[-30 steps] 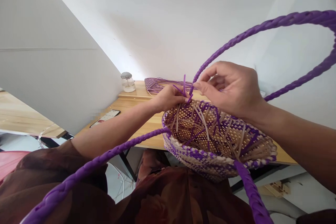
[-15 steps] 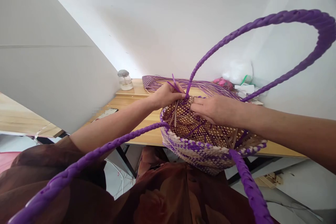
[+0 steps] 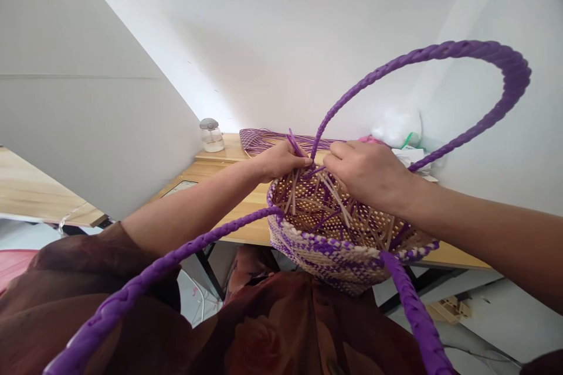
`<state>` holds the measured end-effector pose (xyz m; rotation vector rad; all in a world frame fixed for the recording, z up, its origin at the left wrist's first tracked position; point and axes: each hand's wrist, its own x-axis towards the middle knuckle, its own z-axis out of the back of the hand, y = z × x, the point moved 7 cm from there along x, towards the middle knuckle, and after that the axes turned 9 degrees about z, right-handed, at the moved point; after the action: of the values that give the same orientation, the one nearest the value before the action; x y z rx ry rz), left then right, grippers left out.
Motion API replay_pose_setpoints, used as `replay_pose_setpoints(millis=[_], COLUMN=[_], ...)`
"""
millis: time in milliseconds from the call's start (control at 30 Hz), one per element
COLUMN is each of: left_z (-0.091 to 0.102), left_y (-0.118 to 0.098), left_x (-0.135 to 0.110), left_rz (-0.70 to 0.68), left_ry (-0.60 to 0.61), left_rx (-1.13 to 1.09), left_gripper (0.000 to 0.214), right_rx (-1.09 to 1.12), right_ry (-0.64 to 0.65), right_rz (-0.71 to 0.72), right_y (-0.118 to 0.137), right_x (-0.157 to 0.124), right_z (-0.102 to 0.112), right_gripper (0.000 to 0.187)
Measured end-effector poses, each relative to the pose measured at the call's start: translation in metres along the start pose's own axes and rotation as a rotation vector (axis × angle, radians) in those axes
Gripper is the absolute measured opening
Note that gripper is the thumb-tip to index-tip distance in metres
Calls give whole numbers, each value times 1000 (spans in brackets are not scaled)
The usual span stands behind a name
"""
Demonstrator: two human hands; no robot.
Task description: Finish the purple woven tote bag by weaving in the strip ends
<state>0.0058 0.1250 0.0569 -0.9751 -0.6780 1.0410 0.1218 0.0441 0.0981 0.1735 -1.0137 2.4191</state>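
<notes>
A woven purple and tan basket rests on my lap against the wooden table's edge. Loose tan and purple strips stick up inside it. My left hand is closed on purple strip ends at the far rim, beside the base of the far braided purple handle. My right hand is curled over the same rim, fingers pinched on strips just right of the left hand. A second braided purple handle arcs toward me across my left forearm.
A wooden table stands behind the basket. On it are a small glass jar, a bundle of purple strips, a phone, and white and pink bags by the wall. A grey panel rises at left.
My right hand dropped from the handle base into the basket, then rose back to the far rim and pinched strips. The far handle swung lower and leftward. The left hand stayed at the rim.
</notes>
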Motion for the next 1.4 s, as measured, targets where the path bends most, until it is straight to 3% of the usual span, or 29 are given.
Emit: replay_pose_setpoints(millis=[133,233,400,467,667,767,867,933,1033,1133,1233,1400], left_z=[0,-2,-4,-4,-5,-5,-5,-6,-9,-11,-11,-10], left_y=[1,3,2,3,4,5,9,11,11,9,13,16], left_x=[-5,-5,-4,-3,0,1,2,4,5,5,4,2], left_rz=[2,21,-7,-7,-55,-37,-4,3,-38,-81,-25,28], left_ry=[-20,11,56,48,35,38,54,86,145,196,198,138], left_rx=[46,42,64,69,101,118,115,105,77,28,-20,-63], left_gripper=[18,24,31,30,23,27,23,20,20,20,19,17], right_rx=[59,212,993,1209,1347,1482,1482,1375,966,663,632,864], right_ry=[146,167,310,368,384,188,-29,-90,-113,-73,-40,-88], right_rz=[-82,-159,-354,-400,-352,-377,-431,-378,-230,-83,-76,-284], right_y=[-5,-13,-16,-11,2,1,-7,-10,-11,-7,-6,-11], right_x=[4,7,1,-3,-5,3,8,9,9,8,6,7], right_z=[-3,-9,-34,-41,-53,-56,-58,-55,-42,-32,-31,-37], right_gripper=[23,11,22,23,9,11,14,10,1,4,4,6])
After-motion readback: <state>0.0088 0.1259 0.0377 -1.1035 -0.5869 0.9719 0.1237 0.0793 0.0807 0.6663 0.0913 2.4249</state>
